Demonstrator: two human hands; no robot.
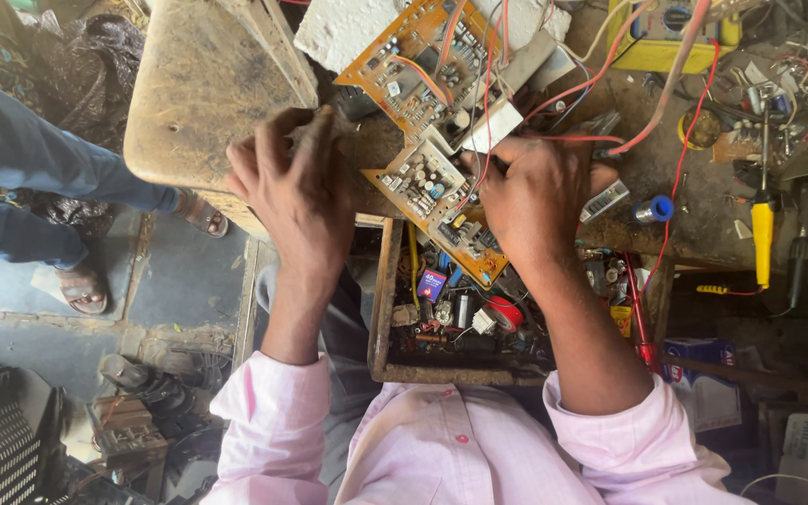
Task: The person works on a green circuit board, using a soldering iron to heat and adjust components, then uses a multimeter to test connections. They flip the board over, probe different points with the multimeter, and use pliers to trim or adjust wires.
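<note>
An orange circuit board (423, 182) with many small components lies at the near edge of a worn workbench (666, 178). A second orange board (423, 65) lies behind it, joined by red and white wires. My right hand (535, 201) rests on the right side of the near board, fingers curled over its edge and the wires. My left hand (296, 192) is spread flat on the bench corner just left of the board, fingertips near a small dark part. Both arms wear pink sleeves.
An open wooden drawer (381, 318) full of small parts hangs below the bench. A yellow-handled screwdriver (762, 234), a blue spool (658, 209) and a yellow meter (666, 37) lie to the right. Another person's legs in jeans and sandals (39, 206) stand at left.
</note>
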